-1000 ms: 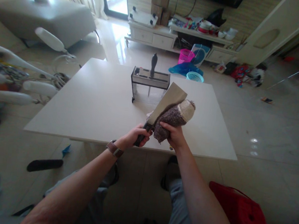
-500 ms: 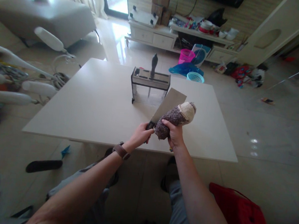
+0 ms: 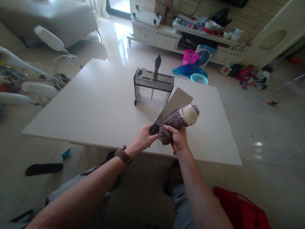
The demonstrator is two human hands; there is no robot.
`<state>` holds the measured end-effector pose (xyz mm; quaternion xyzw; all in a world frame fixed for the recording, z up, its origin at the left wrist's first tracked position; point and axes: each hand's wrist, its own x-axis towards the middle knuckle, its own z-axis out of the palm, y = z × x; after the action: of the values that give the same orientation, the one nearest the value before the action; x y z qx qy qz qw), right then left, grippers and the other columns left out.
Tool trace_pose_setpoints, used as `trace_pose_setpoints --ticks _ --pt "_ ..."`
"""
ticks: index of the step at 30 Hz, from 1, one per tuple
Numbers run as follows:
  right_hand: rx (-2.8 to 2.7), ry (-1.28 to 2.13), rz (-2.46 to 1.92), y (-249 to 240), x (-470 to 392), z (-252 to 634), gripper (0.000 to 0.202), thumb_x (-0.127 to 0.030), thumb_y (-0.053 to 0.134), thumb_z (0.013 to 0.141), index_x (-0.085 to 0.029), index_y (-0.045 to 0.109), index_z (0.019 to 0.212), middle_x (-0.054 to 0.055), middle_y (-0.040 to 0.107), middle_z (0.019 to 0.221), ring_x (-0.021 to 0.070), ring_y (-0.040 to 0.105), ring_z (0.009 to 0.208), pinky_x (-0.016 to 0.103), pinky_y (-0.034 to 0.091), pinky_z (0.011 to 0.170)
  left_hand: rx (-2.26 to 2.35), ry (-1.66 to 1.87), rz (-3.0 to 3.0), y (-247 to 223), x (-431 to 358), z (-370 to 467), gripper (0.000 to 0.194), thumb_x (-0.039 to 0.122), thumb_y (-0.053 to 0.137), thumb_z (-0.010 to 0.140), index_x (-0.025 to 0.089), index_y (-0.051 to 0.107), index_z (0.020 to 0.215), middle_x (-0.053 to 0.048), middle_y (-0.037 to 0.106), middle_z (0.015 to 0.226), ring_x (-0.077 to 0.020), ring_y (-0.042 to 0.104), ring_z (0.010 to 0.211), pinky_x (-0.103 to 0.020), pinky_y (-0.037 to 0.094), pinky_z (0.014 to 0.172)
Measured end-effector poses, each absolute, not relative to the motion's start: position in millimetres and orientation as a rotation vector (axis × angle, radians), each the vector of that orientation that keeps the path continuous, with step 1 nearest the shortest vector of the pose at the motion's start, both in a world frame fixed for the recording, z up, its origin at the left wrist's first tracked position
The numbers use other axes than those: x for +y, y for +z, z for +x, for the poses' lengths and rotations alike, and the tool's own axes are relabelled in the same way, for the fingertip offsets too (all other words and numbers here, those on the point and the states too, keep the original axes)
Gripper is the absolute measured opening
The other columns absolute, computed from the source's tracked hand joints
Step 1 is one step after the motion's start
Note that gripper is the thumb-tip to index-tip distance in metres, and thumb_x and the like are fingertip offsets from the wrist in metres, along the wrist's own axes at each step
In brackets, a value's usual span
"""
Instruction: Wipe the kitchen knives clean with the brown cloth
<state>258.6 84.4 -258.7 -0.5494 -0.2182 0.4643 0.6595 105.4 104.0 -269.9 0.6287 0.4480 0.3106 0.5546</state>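
A cleaver [image 3: 175, 103] with a wide metal blade and dark handle is in my left hand [image 3: 144, 137], its blade slanting up and to the right. My right hand [image 3: 178, 137] grips a thick root vegetable [image 3: 175, 120] with rough purple-brown skin and a pale far end. Both are held above the near part of the white table [image 3: 88, 112], the blade lying along the root's left side. Behind them stands a clear-sided box [image 3: 152, 93] with a metal top and an upright black handle.
Beyond the table are a pink basket [image 3: 190, 57], a light blue basket [image 3: 199, 78] and a low white cabinet [image 3: 165, 41] with bowls. A red bag [image 3: 247, 219] lies on the floor at lower right. White lamp-like arms [image 3: 41, 89] stand at left.
The cleaver blade has shifted slightly up and to the right, closer along the root. The root's near end has dipped a little. Both hands keep their hold.
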Motion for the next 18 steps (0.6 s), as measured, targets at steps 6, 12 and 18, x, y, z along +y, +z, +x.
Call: trace_pose_setpoints --ticks 6,12,18 --pt "-0.607 0.956 -1.334 -262 83 259 0.045 -0.016 0.094 0.047 -0.017 0.078 0.089 0.004 0.082 0.097 0.0253 0.077 0.092 0.044 0.063 0.094 1.157 0.687 1.617 -264 124 88 0.022 0.037 0.059 0.078 0.018 0.054 0.068 0.005 0.046 0.055 -0.0094 0.043 0.046 -0.021 0.03 0.043" --pt "-0.553 0.963 -1.243 -258 82 256 0.043 -0.014 0.093 0.05 -0.018 0.076 0.09 0.004 0.081 0.097 0.0233 0.077 0.09 0.041 0.065 0.088 1.28 0.688 1.657 -258 121 83 0.022 0.034 0.058 0.076 0.02 0.047 0.063 0.006 0.037 0.053 -0.01 0.038 0.051 -0.024 0.025 0.05" --pt "-0.419 1.01 -1.125 -256 81 253 0.042 -0.015 0.091 0.05 -0.017 0.074 0.088 0.002 0.08 0.088 0.0209 0.075 0.081 0.034 0.066 0.076 1.251 0.766 1.62 -272 88 104 0.021 0.032 0.056 0.077 0.02 0.046 0.064 0.005 0.04 0.059 -0.0105 0.036 0.057 -0.025 0.026 0.055"
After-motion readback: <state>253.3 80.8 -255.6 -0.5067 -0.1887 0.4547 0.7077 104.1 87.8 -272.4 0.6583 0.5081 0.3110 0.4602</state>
